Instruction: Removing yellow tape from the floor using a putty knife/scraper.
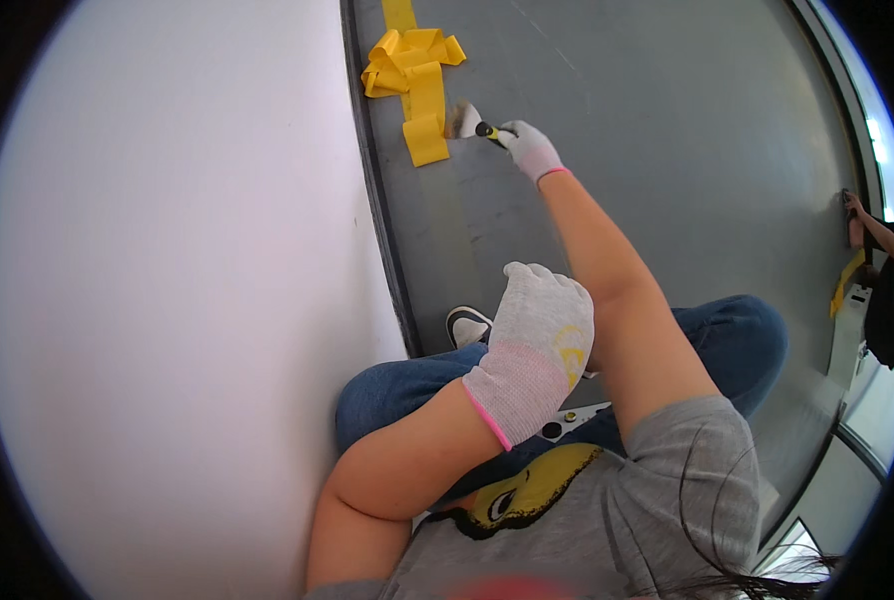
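My right hand, in a pale knit glove with a pink cuff edge, grips the black and yellow handle of a putty knife. The metal blade points left, close to the right edge of a strip of yellow tape. That tape lies folded and crumpled on the grey floor, and a flatter length runs on towards the top of the view. My left hand, gloved too, is raised in front of my chest with its fingers curled; their tips and the palm are hidden, so I cannot tell whether it holds anything.
A white wall with a dark baseboard runs along the left. My bent knees in jeans and a shoe are close below. At the far right, another person's arm reaches to the floor near more yellow tape and a pale box-like object.
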`<state>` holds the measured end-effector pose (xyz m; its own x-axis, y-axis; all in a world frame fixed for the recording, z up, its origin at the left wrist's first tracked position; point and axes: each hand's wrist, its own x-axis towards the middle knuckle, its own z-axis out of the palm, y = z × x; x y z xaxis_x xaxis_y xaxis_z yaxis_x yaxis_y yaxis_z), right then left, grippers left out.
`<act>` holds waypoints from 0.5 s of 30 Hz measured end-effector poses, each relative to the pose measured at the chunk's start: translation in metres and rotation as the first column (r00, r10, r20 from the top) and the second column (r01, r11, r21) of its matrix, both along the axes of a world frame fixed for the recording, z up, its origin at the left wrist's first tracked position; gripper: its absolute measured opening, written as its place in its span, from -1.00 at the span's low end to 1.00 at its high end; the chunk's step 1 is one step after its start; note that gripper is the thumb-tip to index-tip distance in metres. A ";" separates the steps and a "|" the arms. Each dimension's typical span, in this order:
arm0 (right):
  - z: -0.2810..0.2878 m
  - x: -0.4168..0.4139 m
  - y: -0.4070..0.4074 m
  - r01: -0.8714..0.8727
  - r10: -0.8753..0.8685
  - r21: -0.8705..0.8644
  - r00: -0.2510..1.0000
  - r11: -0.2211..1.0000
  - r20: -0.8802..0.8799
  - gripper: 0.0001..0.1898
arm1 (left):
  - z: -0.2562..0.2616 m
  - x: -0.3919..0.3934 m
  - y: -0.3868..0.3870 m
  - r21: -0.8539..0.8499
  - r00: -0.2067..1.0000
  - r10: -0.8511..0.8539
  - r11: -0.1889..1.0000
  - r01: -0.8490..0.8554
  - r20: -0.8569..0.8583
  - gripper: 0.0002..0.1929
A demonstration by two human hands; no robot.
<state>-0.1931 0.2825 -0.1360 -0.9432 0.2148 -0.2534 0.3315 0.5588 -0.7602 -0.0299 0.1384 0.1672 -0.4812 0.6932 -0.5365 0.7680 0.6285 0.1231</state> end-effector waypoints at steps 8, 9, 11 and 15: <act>0.018 0.075 0.147 0.471 -0.480 -0.483 0.870 0.739 0.113 -0.72 | 0.006 -0.005 -0.002 0.037 0.999 0.040 0.998 -0.041 0.019 -0.66; 0.002 0.102 0.190 0.325 -0.370 -0.232 0.910 0.917 -0.188 -0.73 | 0.007 -0.006 0.000 0.057 0.999 0.034 0.998 -0.035 0.019 -0.66; -0.014 0.134 0.239 0.650 -0.681 -0.261 0.731 0.713 -0.038 -0.71 | 0.002 -0.008 0.002 0.091 0.996 0.025 0.995 -0.034 0.088 -0.69; -0.038 0.168 0.276 0.765 -0.764 -0.022 0.644 0.644 0.041 -0.68 | -0.011 -0.008 -0.004 0.043 0.999 0.049 0.998 -0.050 0.011 -0.69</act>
<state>-0.0249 0.5582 -0.1739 -0.4409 0.8471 -0.2966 0.6481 0.0719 -0.7582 -0.0378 0.1348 0.1566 -0.5107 0.6911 -0.5114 0.7347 0.6598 0.1580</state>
